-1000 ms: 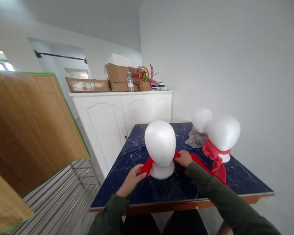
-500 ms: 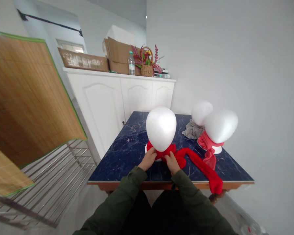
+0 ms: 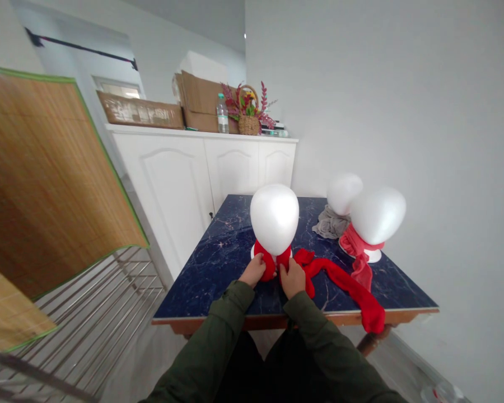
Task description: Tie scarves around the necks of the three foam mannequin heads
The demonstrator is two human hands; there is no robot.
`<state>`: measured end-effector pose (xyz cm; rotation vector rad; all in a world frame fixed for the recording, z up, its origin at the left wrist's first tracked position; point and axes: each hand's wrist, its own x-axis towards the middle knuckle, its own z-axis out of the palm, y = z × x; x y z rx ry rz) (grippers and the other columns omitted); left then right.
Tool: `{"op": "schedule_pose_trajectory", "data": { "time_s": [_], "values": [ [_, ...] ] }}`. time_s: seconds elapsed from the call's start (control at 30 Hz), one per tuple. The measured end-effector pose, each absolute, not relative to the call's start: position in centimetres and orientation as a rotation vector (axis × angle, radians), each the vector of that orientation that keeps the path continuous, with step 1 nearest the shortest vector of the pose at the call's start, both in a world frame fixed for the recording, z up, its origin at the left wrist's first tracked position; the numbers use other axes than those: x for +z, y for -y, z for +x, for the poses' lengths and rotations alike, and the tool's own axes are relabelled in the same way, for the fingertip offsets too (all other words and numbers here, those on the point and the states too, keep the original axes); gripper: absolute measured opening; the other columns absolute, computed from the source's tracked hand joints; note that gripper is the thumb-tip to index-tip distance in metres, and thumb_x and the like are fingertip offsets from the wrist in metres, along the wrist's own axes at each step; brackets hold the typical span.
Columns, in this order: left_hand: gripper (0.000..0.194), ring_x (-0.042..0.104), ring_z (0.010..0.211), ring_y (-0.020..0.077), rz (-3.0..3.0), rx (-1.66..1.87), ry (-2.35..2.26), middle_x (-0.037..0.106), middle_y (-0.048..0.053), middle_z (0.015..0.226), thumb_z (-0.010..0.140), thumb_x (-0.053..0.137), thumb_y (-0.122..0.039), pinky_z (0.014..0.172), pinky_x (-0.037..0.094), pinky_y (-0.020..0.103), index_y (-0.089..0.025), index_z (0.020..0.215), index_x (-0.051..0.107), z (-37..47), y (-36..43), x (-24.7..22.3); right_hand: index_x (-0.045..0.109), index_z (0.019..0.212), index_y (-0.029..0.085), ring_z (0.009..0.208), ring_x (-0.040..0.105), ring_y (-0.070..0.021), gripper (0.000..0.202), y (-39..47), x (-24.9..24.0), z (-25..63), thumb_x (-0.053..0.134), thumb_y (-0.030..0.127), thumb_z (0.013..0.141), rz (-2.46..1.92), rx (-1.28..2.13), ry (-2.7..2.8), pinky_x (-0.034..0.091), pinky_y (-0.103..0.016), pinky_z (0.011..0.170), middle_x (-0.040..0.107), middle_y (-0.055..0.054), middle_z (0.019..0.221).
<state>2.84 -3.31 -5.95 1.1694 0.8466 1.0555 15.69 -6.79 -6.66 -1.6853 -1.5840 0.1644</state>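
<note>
A white mannequin head (image 3: 274,217) stands upright on the dark blue marbled table (image 3: 218,263) in front of me. Around its neck lies a red scarf (image 3: 353,290), whose long tail trails right and hangs over the table's front edge. My left hand (image 3: 253,271) is closed on the scarf at the left of the neck. At the right of the neck, my right hand (image 3: 293,278) pinches the scarf too. A small gap shows between the two held parts, below the head. The fingertips are partly hidden in the cloth.
To the right stand a mannequin head (image 3: 378,217) with a coral scarf (image 3: 355,243) and another (image 3: 344,193) with a grey scarf (image 3: 331,223). A white cabinet (image 3: 172,184) bears boxes, a bottle (image 3: 222,115) and a flower basket (image 3: 248,124). A metal rack (image 3: 109,302) stands left.
The red cloth at the neck has parted into a left and a right side, with a gap between. My right hand has shifted slightly. The view has tilted a little.
</note>
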Motion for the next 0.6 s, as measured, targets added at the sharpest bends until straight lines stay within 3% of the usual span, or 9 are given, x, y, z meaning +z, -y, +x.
{"op": "schedule_pose_trajectory", "data": {
  "time_s": [0.13, 0.3, 0.43, 0.6],
  "values": [
    [0.018, 0.054, 0.045, 0.0139, 1.228, 1.014, -0.844, 0.061, 0.004, 0.056, 0.064, 0.055, -0.015, 0.046, 0.044, 0.026, -0.010, 0.082, 0.055, 2.7, 3.3, -5.5, 0.052, 0.077, 0.015, 0.067, 0.053, -0.0167, 0.019, 6.0, -6.8, 15.2, 0.049, 0.032, 0.071, -1.424, 0.521, 1.325, 0.040, -0.028, 0.064, 0.059, -0.005, 0.072],
    [0.033, 0.059, 0.064, 0.0193, 1.315, 1.021, -0.789, 0.065, 0.007, 0.069, 0.056, 0.067, -0.015, 0.061, 0.046, 0.030, -0.009, 0.088, 0.060, 2.5, 3.1, -5.4, 0.052, 0.074, 0.017, 0.066, 0.058, -0.0138, 0.014, 5.0, -5.6, 14.2, 0.058, 0.024, 0.062, -0.939, 1.312, 0.644, 0.046, -0.026, 0.066, 0.063, -0.001, 0.072],
    [0.037, 0.059, 0.072, 0.0192, 1.361, 1.039, -0.784, 0.066, 0.005, 0.072, 0.049, 0.070, -0.011, 0.069, 0.045, 0.030, -0.010, 0.085, 0.062, 2.1, 2.7, -6.1, 0.054, 0.074, 0.018, 0.072, 0.060, -0.0126, 0.009, 4.7, -4.7, 13.2, 0.052, 0.018, 0.066, -0.885, 1.438, 0.588, 0.046, -0.024, 0.073, 0.064, -0.002, 0.077],
    [0.035, 0.059, 0.068, 0.0184, 1.345, 1.009, -0.787, 0.065, 0.004, 0.069, 0.049, 0.069, -0.010, 0.066, 0.046, 0.030, -0.011, 0.083, 0.064, 1.9, 2.6, -6.5, 0.053, 0.079, 0.015, 0.067, 0.058, -0.0169, 0.017, 4.5, -5.0, 13.0, 0.053, 0.027, 0.066, -0.986, 1.371, 0.744, 0.048, -0.030, 0.063, 0.062, -0.006, 0.074]
  ]
}}
